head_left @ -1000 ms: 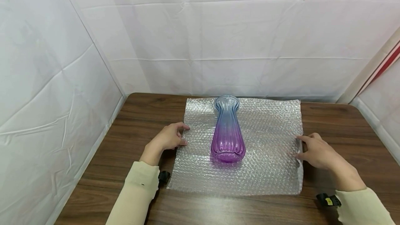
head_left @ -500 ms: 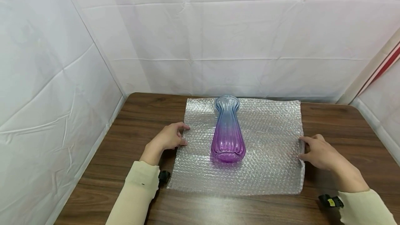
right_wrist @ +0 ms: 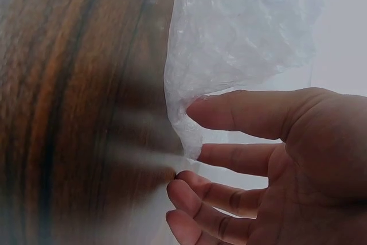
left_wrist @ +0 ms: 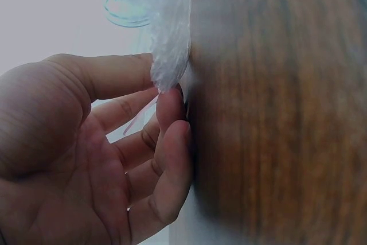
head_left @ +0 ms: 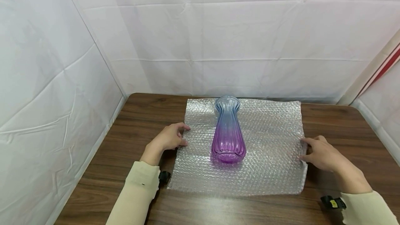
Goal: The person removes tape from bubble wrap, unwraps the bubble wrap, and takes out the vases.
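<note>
A ribbed glass vase [head_left: 228, 134], blue at the neck and purple at the base, lies on its side on a sheet of bubble wrap [head_left: 268, 169]. Its mouth points to the back of the table. My left hand [head_left: 167, 137] pinches the sheet's left edge; in the left wrist view the thumb lies on one face of the bubble wrap [left_wrist: 172, 32] and fingertips on the other. At the opposite edge, my right hand [head_left: 323, 153] holds the sheet between thumb and index finger. In the right wrist view the bubble wrap [right_wrist: 229, 32] bends at those fingertips, the other fingers loosely curled.
The brown wooden table [head_left: 237, 211] extends past the sheet at the front and on both sides. White cloth walls [head_left: 231, 37] stand behind and at the sides. A small black device [head_left: 333, 202] sits at the right wrist.
My right hand has shifted slightly to the right, and the sheet's right edge has moved out with it and looks straighter. The left hand and the vase stay in place.
</note>
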Demonstrator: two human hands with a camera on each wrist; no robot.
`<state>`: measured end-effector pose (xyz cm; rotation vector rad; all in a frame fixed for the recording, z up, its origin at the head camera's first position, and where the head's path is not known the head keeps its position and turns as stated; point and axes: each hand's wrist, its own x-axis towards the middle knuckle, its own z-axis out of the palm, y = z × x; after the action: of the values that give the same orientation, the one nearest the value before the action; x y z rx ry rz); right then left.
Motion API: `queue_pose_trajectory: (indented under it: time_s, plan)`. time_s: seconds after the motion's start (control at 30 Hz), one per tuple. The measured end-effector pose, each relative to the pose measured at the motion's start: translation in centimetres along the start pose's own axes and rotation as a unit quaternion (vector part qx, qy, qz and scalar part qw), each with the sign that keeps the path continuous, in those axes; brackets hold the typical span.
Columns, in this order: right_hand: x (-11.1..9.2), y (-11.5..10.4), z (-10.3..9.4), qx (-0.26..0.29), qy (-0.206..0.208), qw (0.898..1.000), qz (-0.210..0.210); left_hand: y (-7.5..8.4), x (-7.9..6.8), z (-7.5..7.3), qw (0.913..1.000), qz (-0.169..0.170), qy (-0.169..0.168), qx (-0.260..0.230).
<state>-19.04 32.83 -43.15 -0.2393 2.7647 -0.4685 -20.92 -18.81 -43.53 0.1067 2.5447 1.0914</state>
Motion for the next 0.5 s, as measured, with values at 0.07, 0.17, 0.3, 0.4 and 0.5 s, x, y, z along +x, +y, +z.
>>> queue_pose_trajectory:
  time_s: [0.07,0.17,0.3,0.4,0.5]
  plan:
    - [-0.03,0.05,-0.02,0.001,0.0,1.0,-0.001,-0.04,0.05,0.02,1.0,0.001,0.0,0.001]
    - [-0.05,0.15,0.02,-0.003,0.004,1.0,-0.006,0.0,0.04,0.02,1.0,0.001,0.001,0.002]
    - [-0.05,0.31,0.06,-0.009,0.013,1.0,-0.012,0.07,0.02,0.03,1.0,0.001,0.001,0.001]
    - [-0.06,0.38,0.07,-0.012,0.015,1.0,-0.013,0.12,0.0,0.01,1.0,-0.001,-0.001,-0.003]
    - [-0.17,0.4,0.0,-0.013,0.015,1.0,-0.011,0.12,-0.01,-0.03,1.0,-0.002,-0.002,-0.003]
